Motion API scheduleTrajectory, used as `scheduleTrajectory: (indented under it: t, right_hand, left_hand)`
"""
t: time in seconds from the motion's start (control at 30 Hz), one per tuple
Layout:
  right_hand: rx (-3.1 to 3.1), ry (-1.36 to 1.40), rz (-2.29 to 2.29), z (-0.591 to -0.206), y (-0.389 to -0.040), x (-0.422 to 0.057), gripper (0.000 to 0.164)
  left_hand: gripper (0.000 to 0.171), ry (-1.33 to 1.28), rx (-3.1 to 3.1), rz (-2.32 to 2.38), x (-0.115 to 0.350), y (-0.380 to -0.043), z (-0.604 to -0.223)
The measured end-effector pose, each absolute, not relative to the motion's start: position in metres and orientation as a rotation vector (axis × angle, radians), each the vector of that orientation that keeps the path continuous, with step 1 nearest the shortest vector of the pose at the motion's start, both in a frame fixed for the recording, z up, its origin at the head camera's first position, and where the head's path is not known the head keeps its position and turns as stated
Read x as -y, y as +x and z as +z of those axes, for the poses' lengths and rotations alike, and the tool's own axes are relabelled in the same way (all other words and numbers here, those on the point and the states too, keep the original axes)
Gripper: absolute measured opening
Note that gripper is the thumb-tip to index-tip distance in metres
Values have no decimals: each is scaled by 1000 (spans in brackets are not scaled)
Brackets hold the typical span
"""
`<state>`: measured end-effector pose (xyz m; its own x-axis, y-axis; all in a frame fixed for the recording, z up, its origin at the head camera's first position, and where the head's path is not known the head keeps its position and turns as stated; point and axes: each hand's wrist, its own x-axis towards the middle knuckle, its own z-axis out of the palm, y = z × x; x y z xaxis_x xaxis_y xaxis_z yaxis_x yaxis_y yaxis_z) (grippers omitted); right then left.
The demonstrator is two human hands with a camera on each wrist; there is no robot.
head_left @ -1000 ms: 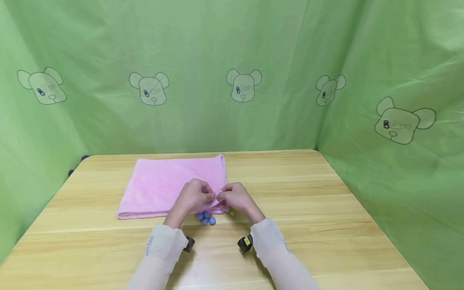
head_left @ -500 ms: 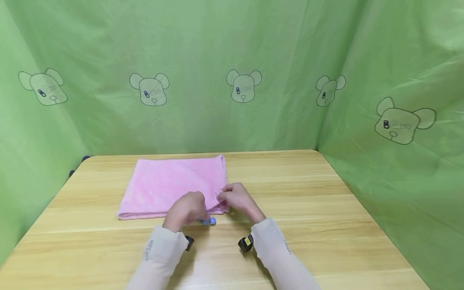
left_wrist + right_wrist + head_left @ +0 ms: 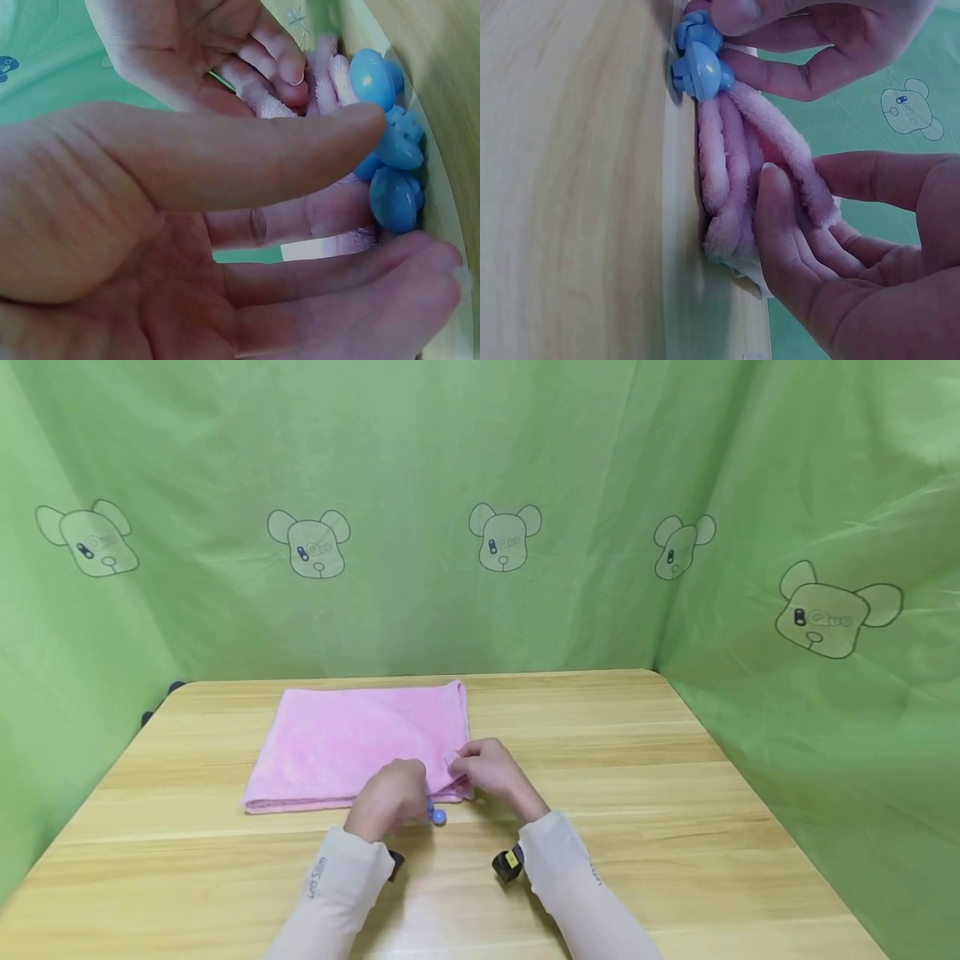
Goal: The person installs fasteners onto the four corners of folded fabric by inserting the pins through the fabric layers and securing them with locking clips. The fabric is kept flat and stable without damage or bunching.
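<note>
Pink cloth [image 3: 341, 739] near "Let's Slim" sleeve [image 3: 347, 867]

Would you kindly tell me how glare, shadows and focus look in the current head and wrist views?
Head view: pale glare on the light wood-grain table near the bottom edge, soft shadows beside both pale long sleeves; both wrist views: small highlights on the glossy blue plastic pieces; left wrist view: on the left hand, the lower fingertips look slightly blurred.
</note>
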<state>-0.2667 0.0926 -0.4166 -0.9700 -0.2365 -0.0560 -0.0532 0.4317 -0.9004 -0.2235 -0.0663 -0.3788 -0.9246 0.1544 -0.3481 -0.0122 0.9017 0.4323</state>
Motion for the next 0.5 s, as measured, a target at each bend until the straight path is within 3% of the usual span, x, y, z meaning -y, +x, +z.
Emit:
scheduleTrajectory:
  t: [0.23,0.5]
  right_hand:
    - [-2492,-254,-1561,-418,-267,-93,6]
    - [-2480,-253,-1565,-417,-267,-92,6]
  left_hand:
    - [13,113,-2683,568,68,-225,-378]
    - [20,130,-2742,557,66,-226,-383]
